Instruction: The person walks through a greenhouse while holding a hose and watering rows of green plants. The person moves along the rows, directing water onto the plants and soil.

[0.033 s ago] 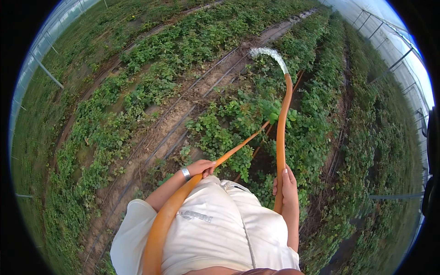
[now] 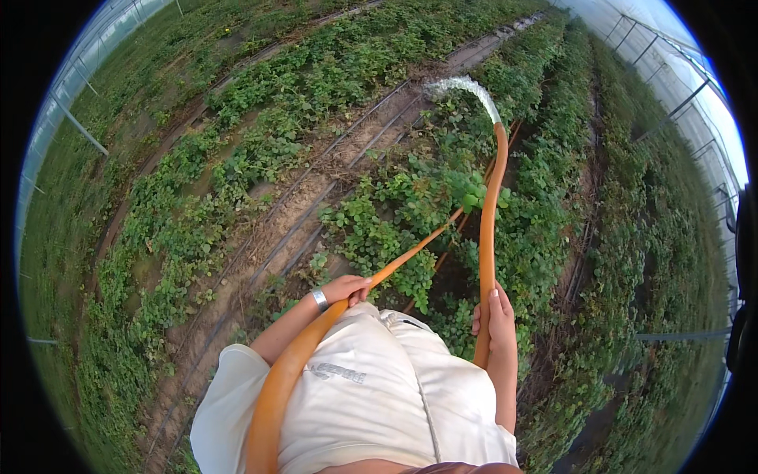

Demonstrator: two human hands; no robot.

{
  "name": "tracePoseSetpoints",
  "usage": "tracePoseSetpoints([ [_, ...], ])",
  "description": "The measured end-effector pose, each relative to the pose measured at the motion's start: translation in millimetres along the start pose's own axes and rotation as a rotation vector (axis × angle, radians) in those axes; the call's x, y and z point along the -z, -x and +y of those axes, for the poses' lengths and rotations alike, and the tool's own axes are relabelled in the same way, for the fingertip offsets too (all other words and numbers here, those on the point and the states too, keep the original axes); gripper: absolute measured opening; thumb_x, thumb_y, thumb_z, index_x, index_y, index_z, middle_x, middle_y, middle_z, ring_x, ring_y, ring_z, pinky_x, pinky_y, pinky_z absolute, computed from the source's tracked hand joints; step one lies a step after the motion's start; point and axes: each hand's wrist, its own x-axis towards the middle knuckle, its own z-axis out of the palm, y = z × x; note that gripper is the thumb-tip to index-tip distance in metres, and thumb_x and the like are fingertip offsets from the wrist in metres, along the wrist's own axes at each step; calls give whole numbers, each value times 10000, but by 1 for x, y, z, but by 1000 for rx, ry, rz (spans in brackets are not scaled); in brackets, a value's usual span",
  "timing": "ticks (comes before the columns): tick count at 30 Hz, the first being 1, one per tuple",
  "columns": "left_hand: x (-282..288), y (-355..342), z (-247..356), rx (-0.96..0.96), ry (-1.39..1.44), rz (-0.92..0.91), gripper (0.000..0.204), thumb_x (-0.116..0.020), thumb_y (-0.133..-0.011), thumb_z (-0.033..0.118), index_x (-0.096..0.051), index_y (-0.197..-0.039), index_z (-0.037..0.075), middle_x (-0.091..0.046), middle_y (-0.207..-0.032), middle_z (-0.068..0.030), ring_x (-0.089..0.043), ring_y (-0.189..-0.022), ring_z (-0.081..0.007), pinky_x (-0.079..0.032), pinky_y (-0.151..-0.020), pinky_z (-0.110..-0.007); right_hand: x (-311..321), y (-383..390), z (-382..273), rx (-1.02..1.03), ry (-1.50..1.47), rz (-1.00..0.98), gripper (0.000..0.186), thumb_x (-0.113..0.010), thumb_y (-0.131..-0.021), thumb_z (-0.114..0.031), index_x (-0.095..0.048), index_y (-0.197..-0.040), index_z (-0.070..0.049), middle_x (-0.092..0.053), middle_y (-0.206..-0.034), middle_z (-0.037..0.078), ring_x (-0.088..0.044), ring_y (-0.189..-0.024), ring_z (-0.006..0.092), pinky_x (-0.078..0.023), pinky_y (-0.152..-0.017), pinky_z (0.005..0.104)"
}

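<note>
Curling its fingers round the orange hose (image 2: pixel 488 225), the right hand (image 2: pixel 499 317) held it beside the person's right hip, thumb lying along it. From there the hose stretched out over the leafy plants (image 2: pixel 541 229), bent a little leftward near its mouth, and poured a white arc of water (image 2: pixel 478 92) toward a strip of bare soil (image 2: pixel 387 118). The left hand (image 2: pixel 350 289), a silvery band (image 2: pixel 319 299) at its wrist, was wrapped over a second stretch of hose (image 2: pixel 407 257), which ran from the lower edge across the white shirt (image 2: pixel 379 407) and off among the plants. Whether the two stretches joined could not be told. Dark thin tubes (image 2: pixel 292 235) lay along the soil to the left, and a metal pole (image 2: pixel 83 124) slanted at the far left side
</note>
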Motion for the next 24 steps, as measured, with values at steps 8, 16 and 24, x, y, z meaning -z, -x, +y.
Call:
tracePoseSetpoints([
  [8,-7,-2,-3,-29,4,-5,462,-441,-1049,394,-603,-769,63,-548,-593,15,-510,-497,-69,-427,-514,-220,18,19,-41,148,-53,119,463,-419,-1058,-318,-415,-1474,-114,-549,-656,38,-513,-488,110,-442,-430,261],
  [16,-26,-8,4,-69,-47,14,490,-423,-1051,420,-590,-761,63,-557,-616,1,-506,-470,-75,-429,-490,-219,74,29,-69,327,-130,190,451,-398,-1066,-330,-416,-1464,-120,-543,-664,40,-507,-463,115,-444,-415,261],
  [24,-61,-26,-1,-45,-58,32,484,-418,-1054,414,-596,-778,59,-556,-618,3,-511,-491,-76,-435,-498,-220,180,61,-61,382,-242,512,444,-416,-1061,-339,-434,-1463,-152,-542,-651,23,-521,-468,98,-462,-394,264],
])
